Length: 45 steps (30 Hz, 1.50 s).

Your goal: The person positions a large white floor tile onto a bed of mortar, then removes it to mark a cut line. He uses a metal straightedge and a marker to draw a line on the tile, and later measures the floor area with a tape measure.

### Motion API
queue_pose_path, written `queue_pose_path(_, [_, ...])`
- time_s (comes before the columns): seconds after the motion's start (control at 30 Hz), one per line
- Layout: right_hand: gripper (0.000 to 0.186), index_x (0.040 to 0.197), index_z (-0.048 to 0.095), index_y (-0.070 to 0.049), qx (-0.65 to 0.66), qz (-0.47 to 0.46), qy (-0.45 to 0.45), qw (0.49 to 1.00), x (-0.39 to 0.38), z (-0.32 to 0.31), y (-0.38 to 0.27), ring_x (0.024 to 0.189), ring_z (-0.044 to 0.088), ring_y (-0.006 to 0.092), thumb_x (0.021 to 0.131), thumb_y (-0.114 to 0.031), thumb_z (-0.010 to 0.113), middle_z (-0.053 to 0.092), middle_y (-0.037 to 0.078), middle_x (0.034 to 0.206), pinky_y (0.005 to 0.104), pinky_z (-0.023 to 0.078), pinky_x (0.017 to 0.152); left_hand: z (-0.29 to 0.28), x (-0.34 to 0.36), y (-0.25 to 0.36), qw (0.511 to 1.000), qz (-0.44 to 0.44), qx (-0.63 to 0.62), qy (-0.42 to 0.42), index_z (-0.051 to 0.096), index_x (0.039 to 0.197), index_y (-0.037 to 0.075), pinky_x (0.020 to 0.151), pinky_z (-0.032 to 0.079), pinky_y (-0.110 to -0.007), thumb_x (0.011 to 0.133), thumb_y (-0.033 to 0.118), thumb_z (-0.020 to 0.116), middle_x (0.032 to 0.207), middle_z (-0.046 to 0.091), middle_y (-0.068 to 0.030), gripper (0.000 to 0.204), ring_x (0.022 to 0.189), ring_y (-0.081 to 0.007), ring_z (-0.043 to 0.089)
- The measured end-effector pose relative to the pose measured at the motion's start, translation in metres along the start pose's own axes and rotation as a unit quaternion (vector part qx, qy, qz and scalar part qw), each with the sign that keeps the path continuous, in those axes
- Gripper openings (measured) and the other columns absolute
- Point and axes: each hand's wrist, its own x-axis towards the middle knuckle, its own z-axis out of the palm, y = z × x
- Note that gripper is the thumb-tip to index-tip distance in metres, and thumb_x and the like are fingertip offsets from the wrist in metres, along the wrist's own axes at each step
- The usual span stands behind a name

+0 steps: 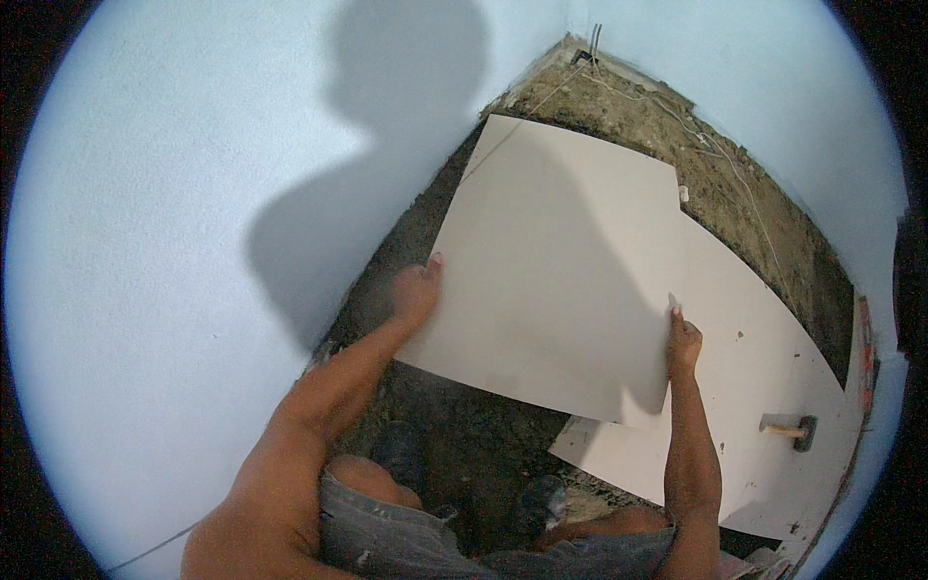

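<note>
I hold a large pale floor tile [551,261] between my two hands, over the dark, rough ground. My left hand [417,295] grips its left edge beside the wall, thumb on the upper face. On the opposite edge, my right hand [683,345] is closed, with its thumb along the top. The fingers under the tile are hidden. To the right lie pale tiles [749,338] on the floor, and the right edge of the held one overlaps them in view. Whether it touches them or the ground, I cannot tell.
A mallet [804,434] with a dark head and wooden handle rests on the laid tiles. Light blue walls [184,213] meet at the far corner, where thin pipes [596,41] rise from bare soil [633,111]. A white cord [739,174] trails over the soil. A red tool [866,338] leans at the right.
</note>
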Motion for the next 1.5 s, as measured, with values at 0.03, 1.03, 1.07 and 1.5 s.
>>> queue_pose_path(0.03, [0.059, 0.055, 0.041, -0.002, -0.021, -0.009, 0.018, 1.0, 0.003, 0.005, 0.007, 0.053, 0.033, 0.0152, 0.087, -0.05, 0.053, 0.038, 0.002, 0.053, 0.0346, 0.031, 0.049, 0.001, 0.004, -0.001, 1.0, -0.004, -0.008, -0.01, 0.064, 0.076, -0.005, 0.072, 0.046, -0.05, 0.088, 0.054, 0.043, 0.08, 0.062, -0.0275, 0.063, 0.076, -0.044, 0.06])
queue_pose_path(1.03, [0.069, 0.106, 0.056, 0.01, 0.013, 0.15, -0.085, 0.985, 0.016, 0.005, -0.004, 0.086, 0.057, 0.0287, 0.091, -0.055, 0.039, 0.061, 0.018, 0.095, 0.041, 0.045, 0.078, -0.043, -0.011, -0.115, 0.953, -0.059, 0.018, -0.296, 0.06, 0.102, -0.006, 0.089, 0.042, -0.049, 0.093, 0.046, 0.035, 0.108, 0.058, -0.0273, 0.059, 0.099, -0.0418, 0.056])
queue_pose_path(1.07, [0.072, 0.112, 0.053, 0.011, 0.013, 0.162, -0.09, 0.983, 0.019, 0.0, 0.0, 0.091, 0.057, 0.0287, 0.09, -0.056, 0.04, 0.06, 0.018, 0.101, 0.0404, 0.046, 0.081, -0.054, -0.018, -0.092, 0.928, -0.137, -0.013, -0.347, 0.06, 0.101, -0.006, 0.088, 0.043, -0.05, 0.094, 0.046, 0.034, 0.108, 0.059, -0.0255, 0.059, 0.098, -0.0409, 0.057])
queue_pose_path(1.5, [0.073, 0.115, 0.05, 0.012, 0.05, 0.154, -0.129, 0.978, 0.015, -0.002, 0.001, 0.094, 0.056, 0.0282, 0.09, -0.055, 0.043, 0.059, 0.018, 0.106, 0.0388, 0.045, 0.083, -0.07, -0.042, -0.107, 0.709, -0.405, -0.383, -0.431, 0.053, 0.106, 0.002, 0.083, 0.052, -0.038, 0.09, 0.021, 0.055, 0.103, 0.057, -0.0122, 0.025, 0.095, -0.0247, 0.06])
